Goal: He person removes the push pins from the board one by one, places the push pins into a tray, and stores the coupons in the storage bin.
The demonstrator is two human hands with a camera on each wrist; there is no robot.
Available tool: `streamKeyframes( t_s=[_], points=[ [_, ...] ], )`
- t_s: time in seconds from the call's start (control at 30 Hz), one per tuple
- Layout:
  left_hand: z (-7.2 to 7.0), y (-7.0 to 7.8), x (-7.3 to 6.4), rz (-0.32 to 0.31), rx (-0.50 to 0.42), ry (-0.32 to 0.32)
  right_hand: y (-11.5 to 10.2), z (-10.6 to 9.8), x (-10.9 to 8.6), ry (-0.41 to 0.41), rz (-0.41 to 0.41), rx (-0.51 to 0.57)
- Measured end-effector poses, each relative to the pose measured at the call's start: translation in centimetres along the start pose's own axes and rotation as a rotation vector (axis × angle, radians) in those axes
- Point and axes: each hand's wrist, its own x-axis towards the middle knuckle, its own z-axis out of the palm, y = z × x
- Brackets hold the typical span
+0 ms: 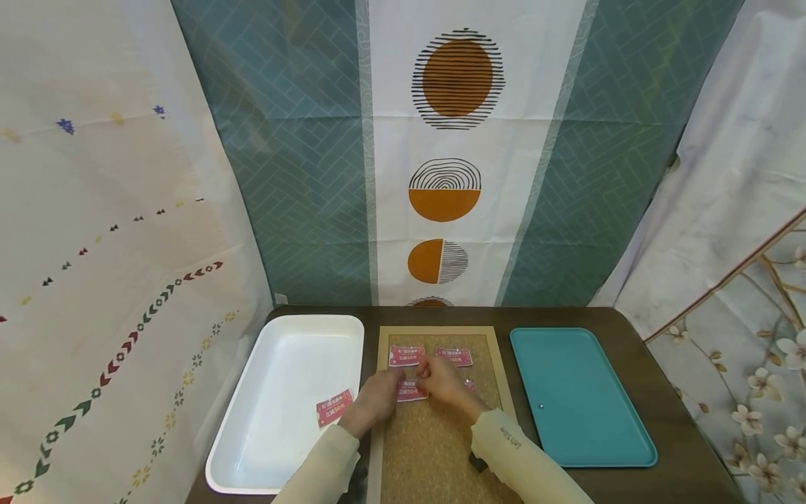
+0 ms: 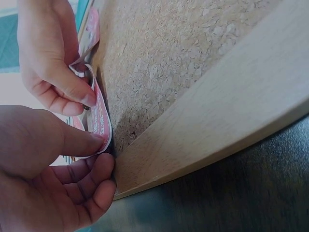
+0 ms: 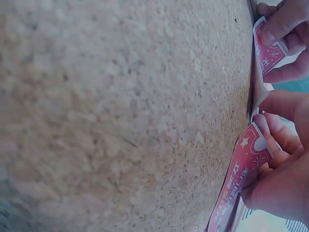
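Note:
A red-and-white paper coupon (image 1: 412, 392) lies at the middle left of a wood-framed cork board (image 1: 434, 455). My left hand (image 1: 378, 395) pinches its left end, thumb on the printed face (image 2: 100, 116) and fingers curled beneath. At the coupon's other end, the fingertips of my right hand (image 1: 447, 381) pinch its upper right corner, where the paper bends up from the cork. Something small and dark shows by my right thumb in the left wrist view. A neighbouring coupon (image 3: 236, 179) passes beneath my right hand, mostly hidden in the head view.
Two more coupons, one left (image 1: 406, 355) and one right (image 1: 456, 357), sit along the board's top. A white tray (image 1: 271, 392) on the left holds a loose coupon (image 1: 334, 407). On the right lies a teal tray (image 1: 582, 399). The dark table (image 1: 686, 448) ends at patterned curtains.

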Motion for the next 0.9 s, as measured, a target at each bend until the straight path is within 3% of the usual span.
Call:
streamKeyframes(
  t_s=[0.17,0.67,0.9],
  points=[
    [-0.1,0.1,-0.1,-0.006,-0.012,-0.012,0.1,-0.3,-0.1,0.01,-0.02,0.015],
    [0.0,0.1,-0.1,-0.012,-0.008,-0.018,0.2,-0.7,-0.1,0.04,0.024,-0.007],
    [0.2,-0.1,0.0,0.002,0.029,0.002,0.0,-1.1,-0.1,0.041,-0.041,-0.061]
  ],
)
